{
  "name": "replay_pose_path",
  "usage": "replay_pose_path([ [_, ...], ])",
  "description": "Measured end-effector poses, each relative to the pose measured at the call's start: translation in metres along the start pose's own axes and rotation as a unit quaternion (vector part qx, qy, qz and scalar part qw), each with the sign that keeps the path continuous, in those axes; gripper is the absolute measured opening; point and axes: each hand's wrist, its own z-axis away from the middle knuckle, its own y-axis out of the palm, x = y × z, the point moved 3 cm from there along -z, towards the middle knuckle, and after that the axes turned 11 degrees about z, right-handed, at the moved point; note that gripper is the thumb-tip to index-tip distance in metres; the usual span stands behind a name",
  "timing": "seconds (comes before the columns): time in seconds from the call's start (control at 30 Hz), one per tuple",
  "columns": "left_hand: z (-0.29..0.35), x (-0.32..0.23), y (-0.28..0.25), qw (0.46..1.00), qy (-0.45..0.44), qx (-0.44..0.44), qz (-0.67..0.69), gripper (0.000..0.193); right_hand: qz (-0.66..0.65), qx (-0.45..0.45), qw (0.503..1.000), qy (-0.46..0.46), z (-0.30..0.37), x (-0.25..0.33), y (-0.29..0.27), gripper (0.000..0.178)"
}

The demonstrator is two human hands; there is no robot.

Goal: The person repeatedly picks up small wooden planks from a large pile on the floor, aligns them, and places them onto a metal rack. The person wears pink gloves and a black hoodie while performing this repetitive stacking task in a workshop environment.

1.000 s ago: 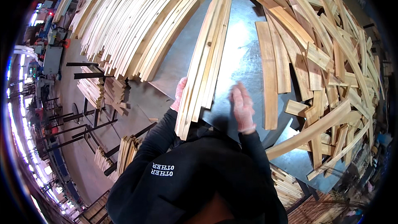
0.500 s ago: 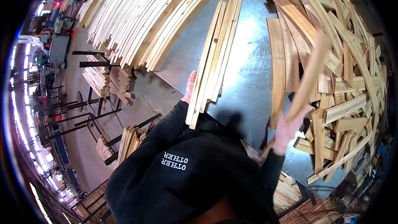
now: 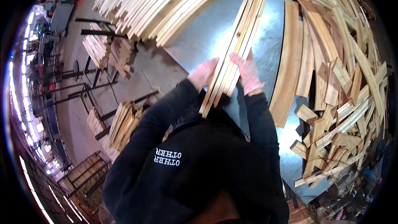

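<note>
A narrow bundle of several pale wooden strips [image 3: 236, 43] slants up and away from my body, their near ends uneven. My left hand [image 3: 204, 74], in a pinkish knit glove, grips the bundle from its left side, with its fingertips partly hidden behind the wood. From the right, my right hand [image 3: 248, 74], gloved alike, is closed on the same strips, its thumb lying across their top edges. Beneath the bundle is a shiny metal tabletop [image 3: 192, 47].
A large row of stacked strips [image 3: 166, 4] stands at the far left of the table. To the right lie flat boards [image 3: 286, 66] and a jumbled heap of offcuts [image 3: 340, 120]. Black metal racks [image 3: 97, 33] with more wood [image 3: 124, 124] stand left of the table.
My right hand has come from the right side, where it held a single board, to the bundle. That board is no longer separately in my hand. The view has shifted slightly.
</note>
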Motion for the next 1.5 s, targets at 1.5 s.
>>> replay_pose_path([
  [1.5, 0.103, -0.084, -0.239, 0.831, -0.023, -0.272, 0.484, 0.072, 0.613, -0.224, 0.742, 0.153, 0.046, -0.012, 0.091, 0.123],
])
